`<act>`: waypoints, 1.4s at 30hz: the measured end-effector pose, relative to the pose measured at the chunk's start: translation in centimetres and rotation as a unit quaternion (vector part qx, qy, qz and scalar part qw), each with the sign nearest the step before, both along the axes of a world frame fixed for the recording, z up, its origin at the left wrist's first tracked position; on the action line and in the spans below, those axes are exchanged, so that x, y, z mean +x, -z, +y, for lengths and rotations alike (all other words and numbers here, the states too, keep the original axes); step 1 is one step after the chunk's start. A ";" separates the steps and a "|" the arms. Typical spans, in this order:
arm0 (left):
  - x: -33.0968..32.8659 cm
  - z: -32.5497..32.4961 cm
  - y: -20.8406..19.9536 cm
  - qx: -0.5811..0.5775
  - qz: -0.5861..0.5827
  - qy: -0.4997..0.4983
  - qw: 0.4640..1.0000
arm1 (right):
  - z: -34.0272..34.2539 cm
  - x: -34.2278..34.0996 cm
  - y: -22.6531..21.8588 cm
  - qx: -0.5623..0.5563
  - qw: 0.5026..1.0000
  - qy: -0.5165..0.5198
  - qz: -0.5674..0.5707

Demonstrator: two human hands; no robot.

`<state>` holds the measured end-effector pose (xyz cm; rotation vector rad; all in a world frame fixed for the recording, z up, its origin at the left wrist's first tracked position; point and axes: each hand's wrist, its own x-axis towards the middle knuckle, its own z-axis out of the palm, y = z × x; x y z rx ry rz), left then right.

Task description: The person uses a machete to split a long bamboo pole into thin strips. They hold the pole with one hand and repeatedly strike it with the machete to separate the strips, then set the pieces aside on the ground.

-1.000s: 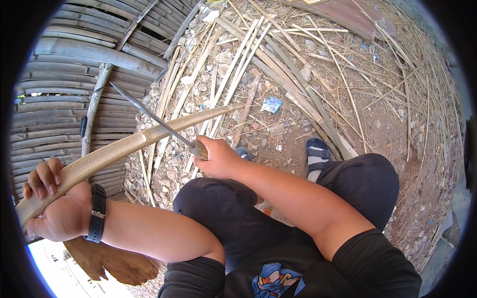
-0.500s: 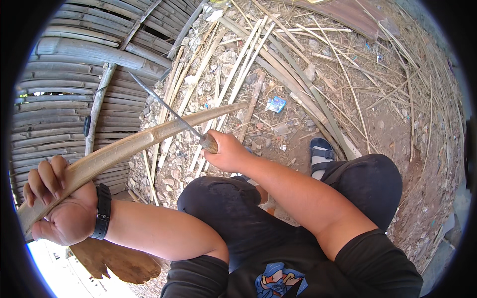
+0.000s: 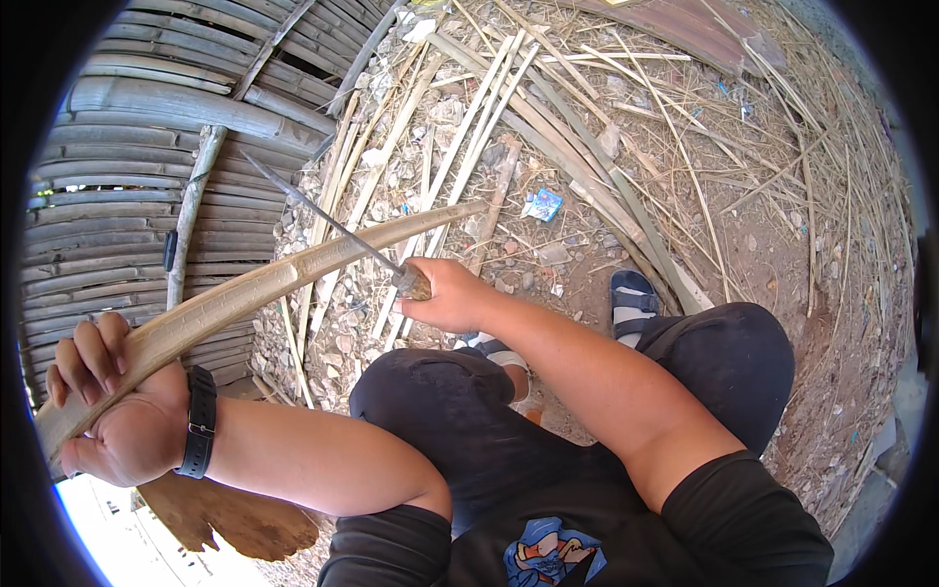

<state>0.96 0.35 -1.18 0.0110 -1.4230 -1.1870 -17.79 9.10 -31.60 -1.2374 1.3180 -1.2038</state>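
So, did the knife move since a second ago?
Yes, a little. The knife has shifted to the right: its tip now shows farther from the upright pole on the slatted wall.

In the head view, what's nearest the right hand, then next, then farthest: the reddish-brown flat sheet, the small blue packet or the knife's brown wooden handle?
1. Knife's brown wooden handle: gripped in the right hand.
2. Small blue packet: ahead, to the hand's right.
3. Reddish-brown flat sheet: far ahead, toward the top right.

Left grip (image 3: 135, 430) around bamboo piece (image 3: 249, 292), right grip (image 3: 445, 296) on knife (image 3: 335, 225), blade (image 3: 293, 193) crossing it
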 end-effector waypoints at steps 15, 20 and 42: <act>-0.5 1.2 0.4 -0.005 0.008 0.173 0.985 | 2.2 -5.5 2.9 0.225 0.933 -0.069 -0.271; -1.3 1.5 0.4 -0.010 0.010 0.216 0.976 | 2.9 -5.7 7.0 0.318 0.912 0.025 -0.257; -1.8 1.4 0.6 -0.013 0.024 0.199 0.980 | 5.5 -2.2 14.0 0.298 0.934 0.170 0.096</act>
